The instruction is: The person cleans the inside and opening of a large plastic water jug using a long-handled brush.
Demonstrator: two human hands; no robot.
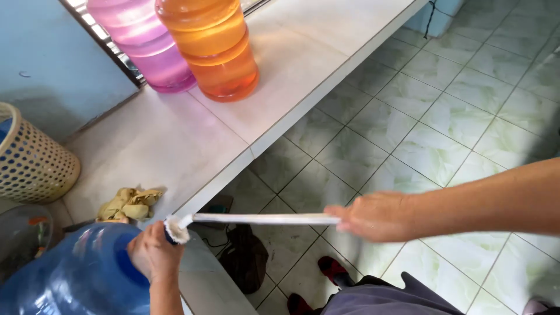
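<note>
My right hand grips the end of a long white brush handle. The brush's white bristled head sits at the mouth of a big blue water jug lying at the lower left. My left hand wraps around the jug's neck, right beside the brush head. The jug's opening is hidden behind that hand.
An orange jug and a pink jug stand on the white tiled counter. A crumpled yellow cloth lies near the counter's edge. A beige perforated basket stands at the left. Green floor tiles spread to the right; a dark bag lies below.
</note>
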